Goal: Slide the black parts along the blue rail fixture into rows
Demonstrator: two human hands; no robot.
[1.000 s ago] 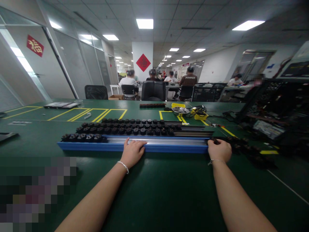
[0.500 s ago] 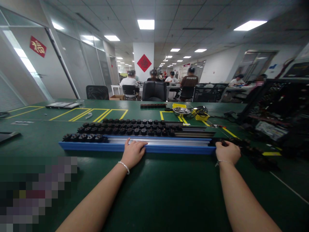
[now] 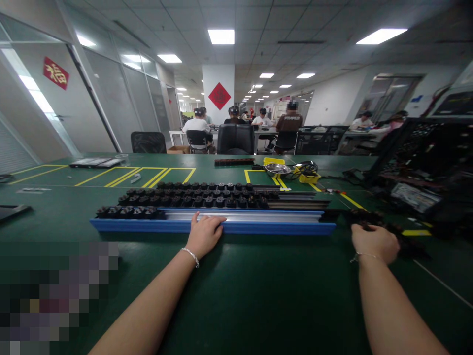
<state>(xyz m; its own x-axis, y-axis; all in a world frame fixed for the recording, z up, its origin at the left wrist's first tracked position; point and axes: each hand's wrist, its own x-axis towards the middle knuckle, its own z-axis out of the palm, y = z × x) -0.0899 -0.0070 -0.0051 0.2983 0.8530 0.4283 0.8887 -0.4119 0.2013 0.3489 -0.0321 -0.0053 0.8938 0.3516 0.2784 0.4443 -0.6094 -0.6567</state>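
Note:
A long blue rail (image 3: pixel 281 229) with a silvery inner channel lies crosswise in front of me. Black socket-like parts (image 3: pixel 129 212) fill its left end, and another dark piece (image 3: pixel 328 215) sits at its right end. My left hand (image 3: pixel 204 231) hooks over the rail's front wall near the middle, its fingers reaching into the channel. Off the right end, my right hand (image 3: pixel 375 241) is at a loose heap of black parts (image 3: pixel 365 215), fingers curled together. Whatever lies between those fingers is hidden in the dark.
Behind the blue rail lie further rails with rows of black parts (image 3: pixel 195 199). Farther back are a metal bowl (image 3: pixel 278 169), a yellow tray (image 3: pixel 309 179) and cables. Dark equipment (image 3: pixel 410 172) stands at right. Several people sit at distant tables.
My right hand has moved right, away from the rail's end to the heap, leaving a dark piece at that end. My left hand has stayed on the rail.

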